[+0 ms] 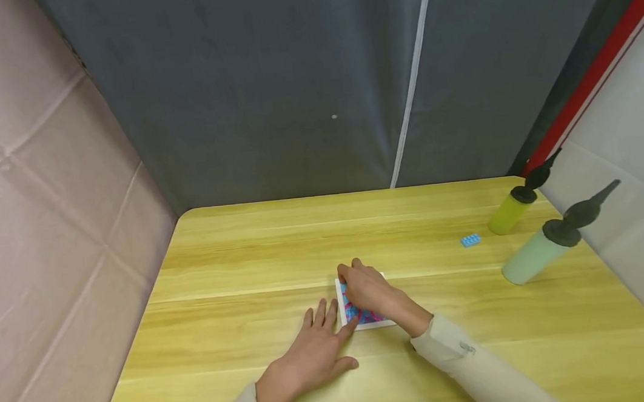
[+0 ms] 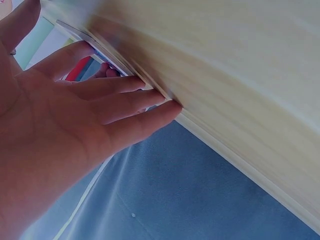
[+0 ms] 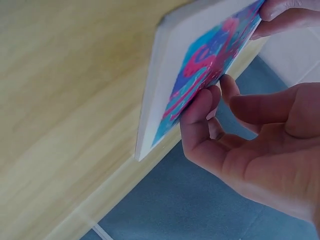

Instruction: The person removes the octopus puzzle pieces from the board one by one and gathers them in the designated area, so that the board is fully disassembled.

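A small flat panel [image 1: 367,325] with a white border and a glossy blue and pink pattern lies on the wooden table, nearly edge-on in the right wrist view. My left hand [image 1: 315,358] rests beside its left edge, fingers spread and straight, the index fingertip over the near-left corner. Over the panel's upper part, my right hand [image 1: 367,286] has curled fingers [image 3: 197,117] with knuckles or tips against the patterned face [image 3: 210,65]. No held object shows between the right thumb and fingers; the curled fingers hide part of the surface.
A small light-blue studded brick [image 1: 470,240] lies to the right on the table [image 1: 222,279]. Beyond it stand a yellow-green bottle [image 1: 507,214] and a pale green bottle [image 1: 535,259], each with a dark top. A dark grey curtain [image 1: 268,106] hangs behind the far edge.
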The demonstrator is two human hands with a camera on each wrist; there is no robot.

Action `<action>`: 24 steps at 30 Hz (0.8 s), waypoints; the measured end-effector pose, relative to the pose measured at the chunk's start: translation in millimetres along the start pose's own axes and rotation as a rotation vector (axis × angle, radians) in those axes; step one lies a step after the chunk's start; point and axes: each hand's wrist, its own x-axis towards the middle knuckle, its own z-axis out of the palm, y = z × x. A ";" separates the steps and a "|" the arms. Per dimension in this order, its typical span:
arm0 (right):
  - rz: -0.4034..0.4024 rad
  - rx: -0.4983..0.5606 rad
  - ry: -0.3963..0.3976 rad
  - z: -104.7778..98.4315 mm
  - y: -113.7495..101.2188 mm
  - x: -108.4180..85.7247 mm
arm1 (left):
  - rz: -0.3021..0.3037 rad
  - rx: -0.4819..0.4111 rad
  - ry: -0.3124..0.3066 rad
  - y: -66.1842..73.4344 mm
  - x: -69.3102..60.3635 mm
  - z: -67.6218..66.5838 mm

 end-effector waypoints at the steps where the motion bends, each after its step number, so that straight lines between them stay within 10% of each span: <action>1: 0.002 0.001 0.001 -0.4 0.0 0.4 | 0.001 0.002 0.001 0.0 0.4 0.1; 24: -0.054 0.045 0.010 -3.6 5.9 1.3 | -0.002 0.036 0.021 0.0 1.0 0.5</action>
